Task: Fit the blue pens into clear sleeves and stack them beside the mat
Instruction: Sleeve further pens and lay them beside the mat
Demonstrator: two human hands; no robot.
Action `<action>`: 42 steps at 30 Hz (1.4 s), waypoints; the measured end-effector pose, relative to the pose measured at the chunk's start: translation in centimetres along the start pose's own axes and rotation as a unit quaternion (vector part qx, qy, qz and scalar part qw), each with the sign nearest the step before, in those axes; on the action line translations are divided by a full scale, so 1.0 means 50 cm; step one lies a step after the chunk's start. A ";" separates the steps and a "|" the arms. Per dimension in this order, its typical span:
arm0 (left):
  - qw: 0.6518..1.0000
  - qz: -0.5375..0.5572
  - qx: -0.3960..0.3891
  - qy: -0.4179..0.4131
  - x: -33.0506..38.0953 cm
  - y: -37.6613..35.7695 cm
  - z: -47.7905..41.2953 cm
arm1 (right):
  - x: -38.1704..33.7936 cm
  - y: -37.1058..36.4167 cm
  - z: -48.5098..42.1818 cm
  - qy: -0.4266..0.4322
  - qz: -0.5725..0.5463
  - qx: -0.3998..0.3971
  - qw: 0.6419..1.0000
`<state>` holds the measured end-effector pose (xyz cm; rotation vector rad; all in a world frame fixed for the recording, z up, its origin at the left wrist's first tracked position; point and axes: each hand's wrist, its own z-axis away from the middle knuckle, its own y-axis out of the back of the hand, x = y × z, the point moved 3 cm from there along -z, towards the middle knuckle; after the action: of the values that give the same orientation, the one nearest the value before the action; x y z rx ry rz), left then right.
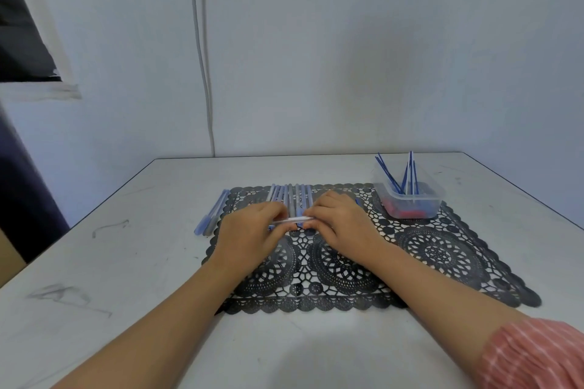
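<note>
Lying crosswise above the mat (442, 251), the clear sleeve (292, 220) seems pinched between left hand (249, 232) and right hand (343, 224).

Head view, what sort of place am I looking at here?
Probably a plain room used as a small hand-assembly bench: a scuffed white table against a bare wall, a black mat with a row of pens, and a tub of blue refills.

Left hand (249, 230), right hand (343, 224) — fingertips on one clear sleeve (292, 220).
</note>
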<state>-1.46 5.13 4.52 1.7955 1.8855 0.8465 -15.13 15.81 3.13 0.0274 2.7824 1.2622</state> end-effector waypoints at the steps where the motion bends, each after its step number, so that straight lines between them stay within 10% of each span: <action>1: 1.000 0.004 0.000 -0.005 0.000 -0.003 0.001 | -0.001 0.001 0.000 -0.001 0.002 0.003 1.000; 42: 0.998 0.047 -0.025 -0.035 -0.016 -0.015 0.001 | 0.012 0.009 0.004 -0.079 -0.158 0.011 0.984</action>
<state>-1.90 4.34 3.86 1.8708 1.7343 0.8450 -15.70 16.29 3.28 -0.2877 2.5378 1.0983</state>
